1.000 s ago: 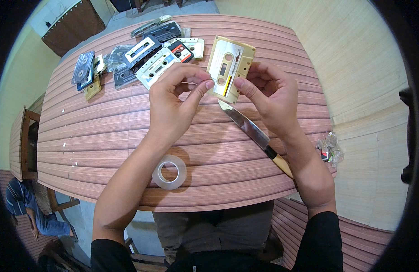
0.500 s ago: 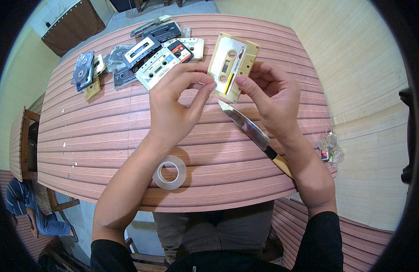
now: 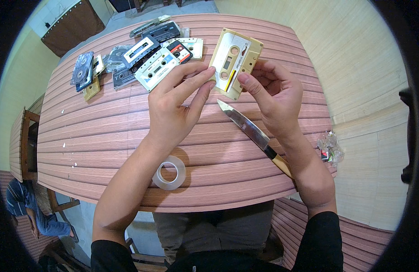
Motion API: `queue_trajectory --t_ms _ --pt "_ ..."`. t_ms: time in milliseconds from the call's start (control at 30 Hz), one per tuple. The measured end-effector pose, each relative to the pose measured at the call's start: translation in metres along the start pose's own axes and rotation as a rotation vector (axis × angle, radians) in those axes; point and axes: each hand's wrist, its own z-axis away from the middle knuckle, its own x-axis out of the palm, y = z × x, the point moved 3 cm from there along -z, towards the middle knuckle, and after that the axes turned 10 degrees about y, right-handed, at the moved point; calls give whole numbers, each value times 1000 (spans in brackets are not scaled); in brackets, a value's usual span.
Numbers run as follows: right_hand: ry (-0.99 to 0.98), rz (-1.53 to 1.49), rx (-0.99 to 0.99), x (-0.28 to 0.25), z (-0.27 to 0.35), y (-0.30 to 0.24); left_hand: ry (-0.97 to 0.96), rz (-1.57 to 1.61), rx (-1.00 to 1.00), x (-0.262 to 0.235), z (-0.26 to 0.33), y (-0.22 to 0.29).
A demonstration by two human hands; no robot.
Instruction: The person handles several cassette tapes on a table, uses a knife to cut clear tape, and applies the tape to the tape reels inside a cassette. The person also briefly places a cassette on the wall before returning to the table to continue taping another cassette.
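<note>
A cream cassette tape with a white, yellow and black label is held up tilted over the table. My right hand grips its right edge, thumb on the labelled face and fingers curled behind. At the lower left edge, my left hand has its index fingertip and thumb closed on the cassette's side; its other fingers are partly hidden. Below the cassette lies a kitchen knife with a wooden handle, its end beside my right forearm. A roll of clear tape rests by my left forearm.
Several cassettes are piled at the back left, with a smaller stack farther left. Crumpled clear wrapping sits at the table's right edge. White scraps dot the left side of the wood-patterned table. A person sits at far left.
The cassette has risen slightly and shifted a little right in my right hand. My left index finger has moved up along its left edge, away from the thumb.
</note>
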Motion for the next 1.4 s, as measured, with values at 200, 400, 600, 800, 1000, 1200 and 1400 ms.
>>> queue_trajectory --t_ms 200,400,600,800,1000,1200,1400 --pt "-5 -24 -16 0 0 0 56 50 -98 1 -1 0" --pt "-8 -33 -29 0 1 0 14 102 -145 0 0 -1" --pt "-5 -24 -30 2 2 -2 30 5 -37 -2 0 -1" --pt "-49 -40 1 3 4 -4 47 102 -149 -1 1 -2" --pt "-2 -76 87 2 1 4 -1 17 -112 1 1 -1" --pt "-16 -251 341 -5 -9 19 -45 91 -159 7 5 -4" --pt "-73 -416 475 -7 -9 20 -13 173 -250 4 9 -3"
